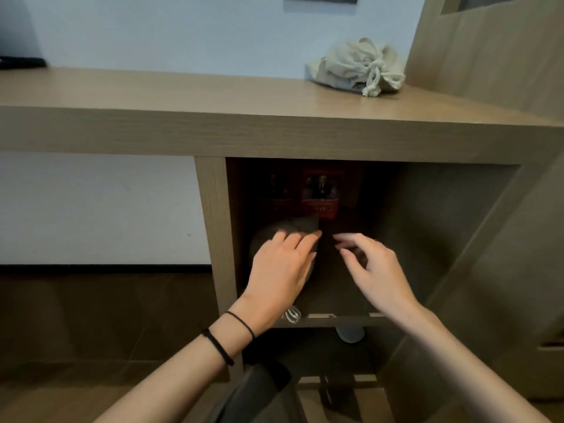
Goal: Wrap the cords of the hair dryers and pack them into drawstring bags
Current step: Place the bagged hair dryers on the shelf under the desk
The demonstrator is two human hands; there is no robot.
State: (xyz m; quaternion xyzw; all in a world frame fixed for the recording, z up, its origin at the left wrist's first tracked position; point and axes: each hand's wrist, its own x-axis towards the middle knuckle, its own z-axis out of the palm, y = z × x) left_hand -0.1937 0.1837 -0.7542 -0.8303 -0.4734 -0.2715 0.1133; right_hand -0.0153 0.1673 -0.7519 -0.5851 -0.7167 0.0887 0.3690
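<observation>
Spanning tabletop: a light-brown wood-grain tabletop [183, 96] with a thick front edge runs across the upper view.
Room: a pale white wall [183, 35] stands behind it. A dark skirting strip [91, 268] and a brown floor [45, 392] lie below at the left. A tall wood-grain panel [488, 56] rises at the tabletop's right end.
Packed bag: a bulging beige cloth drawstring bag [351, 68], pulled closed with a knotted white cord, lies on the tabletop at the rear right, just beside the tall panel.
Cubby: a dark open wooden compartment [442, 224] sits under the right part of the tabletop. Blurred red printed packaging [320, 193] stands at its back.
Second bag: a greyish cloth bag [300, 224] sits in the left of the cubby, dim and partly hidden. A looped white cord [293, 315] shows at the cubby's front edge under the left wrist.
Left hand: the left hand [280, 270] reaches into the cubby palm down, with straight fingers laid on the greyish bag. Its grip is slack and clasps nothing. Two thin black bands [225, 346] circle the wrist.
Right hand: the right hand [375, 270] hovers inside the cubby to the right, apart from the left. Its fingers are loosely curled and its grip is empty.
</observation>
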